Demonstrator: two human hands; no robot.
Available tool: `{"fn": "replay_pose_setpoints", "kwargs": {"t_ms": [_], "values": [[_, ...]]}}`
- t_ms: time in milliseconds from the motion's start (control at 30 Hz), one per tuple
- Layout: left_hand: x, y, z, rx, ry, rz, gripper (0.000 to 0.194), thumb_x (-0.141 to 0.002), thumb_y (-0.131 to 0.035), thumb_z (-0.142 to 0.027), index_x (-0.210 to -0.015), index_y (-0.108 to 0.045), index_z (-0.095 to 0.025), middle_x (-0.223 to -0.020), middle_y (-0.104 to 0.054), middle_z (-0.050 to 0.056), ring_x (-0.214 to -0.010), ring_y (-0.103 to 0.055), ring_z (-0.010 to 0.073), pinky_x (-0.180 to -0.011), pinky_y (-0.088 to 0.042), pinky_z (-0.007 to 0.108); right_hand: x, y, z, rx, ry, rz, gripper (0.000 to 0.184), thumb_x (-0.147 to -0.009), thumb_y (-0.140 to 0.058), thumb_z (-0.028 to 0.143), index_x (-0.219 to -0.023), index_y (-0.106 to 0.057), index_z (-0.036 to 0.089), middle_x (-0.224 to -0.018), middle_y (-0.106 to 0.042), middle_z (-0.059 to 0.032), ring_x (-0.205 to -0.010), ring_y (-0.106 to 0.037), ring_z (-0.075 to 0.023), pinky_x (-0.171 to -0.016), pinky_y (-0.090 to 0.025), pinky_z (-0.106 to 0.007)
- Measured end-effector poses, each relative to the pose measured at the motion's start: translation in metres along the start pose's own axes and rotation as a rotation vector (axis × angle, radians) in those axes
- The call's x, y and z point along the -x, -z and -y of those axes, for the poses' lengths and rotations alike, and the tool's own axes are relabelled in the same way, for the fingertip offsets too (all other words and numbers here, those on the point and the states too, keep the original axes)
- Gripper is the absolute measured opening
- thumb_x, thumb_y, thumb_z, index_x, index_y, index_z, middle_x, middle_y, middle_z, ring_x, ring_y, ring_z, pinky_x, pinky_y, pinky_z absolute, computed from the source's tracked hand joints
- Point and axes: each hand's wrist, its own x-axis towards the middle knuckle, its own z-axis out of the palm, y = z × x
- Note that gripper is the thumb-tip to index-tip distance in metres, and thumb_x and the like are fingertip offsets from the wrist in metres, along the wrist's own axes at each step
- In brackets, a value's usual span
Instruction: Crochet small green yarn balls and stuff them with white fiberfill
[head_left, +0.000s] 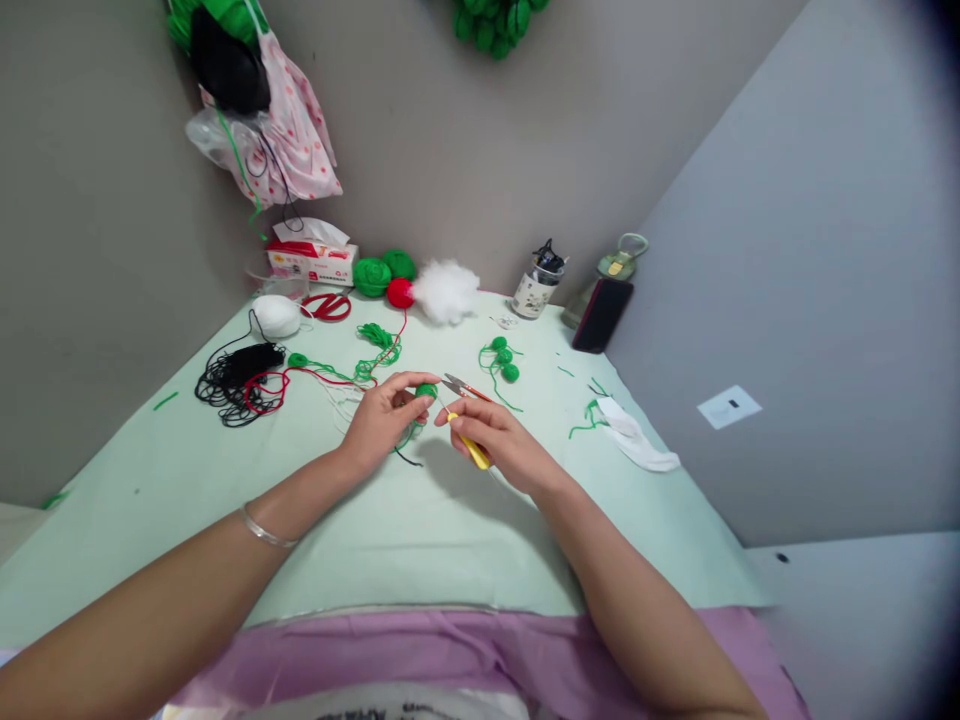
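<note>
My left hand (381, 420) pinches a small green crocheted ball (426, 391) between thumb and fingers. My right hand (495, 432) is closed round a crochet hook (472, 446) with a yellow handle, its thin metal shaft pointing at the ball. Whether the tip is inside the stitches is too small to tell. Green and black yarn tails hang below the ball. Just beyond my right hand lies a pair of small scissors (465, 388) with red handles, partly hidden by the fingers. Further back are several small green crocheted balls (510, 372) with loose tails.
Black yarn (240, 380), white yarn (276, 316) and red-handled scissors (327, 306) lie at left. Along the wall stand a tissue box (313, 262), green yarn balls (373, 277), white stuffing (447, 292), a pen cup (536, 290) and a phone (603, 315). White fabric (637, 440) lies right.
</note>
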Motion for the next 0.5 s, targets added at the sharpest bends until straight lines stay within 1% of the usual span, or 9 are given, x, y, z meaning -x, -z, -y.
{"fn": "replay_pose_setpoints", "kwargs": {"t_ms": [133,300,500], "values": [[0.002,-0.0024,-0.0015,-0.021,0.011,0.012,0.031,-0.081,-0.074,-0.032,-0.11,-0.076,-0.021,-0.06,-0.068,-0.002,-0.061,-0.064,0.0188,-0.058,-0.043,0.029,-0.0049,-0.0047,-0.0063,-0.134,-0.039,0.019,0.024,-0.088,-0.059,0.036,-0.101,-0.068,0.017,-0.059,-0.05,0.0071,-0.047,-0.035,-0.0083,-0.046,-0.025,-0.023],[0.003,-0.0025,-0.0024,-0.044,0.003,0.0,0.034,-0.081,-0.072,-0.032,-0.113,-0.075,-0.019,-0.058,-0.065,-0.003,-0.06,-0.061,0.0176,-0.056,-0.04,0.028,-0.0068,-0.0052,-0.0044,-0.274,-0.068,0.013,0.025,-0.084,-0.061,0.03,-0.101,-0.071,0.014,-0.05,-0.045,0.0092,-0.043,-0.027,-0.0076,-0.041,-0.021,-0.022],[0.0021,-0.002,-0.0001,-0.059,-0.034,-0.041,0.031,-0.08,-0.074,-0.032,-0.108,-0.076,-0.02,-0.07,-0.066,-0.001,-0.067,-0.062,0.0168,-0.062,-0.045,0.028,-0.0081,-0.002,-0.0059,-0.402,-0.087,0.017,0.022,-0.085,-0.064,0.029,-0.099,-0.072,0.014,-0.049,-0.042,0.01,-0.04,-0.021,-0.005,-0.04,-0.015,-0.021]]}}
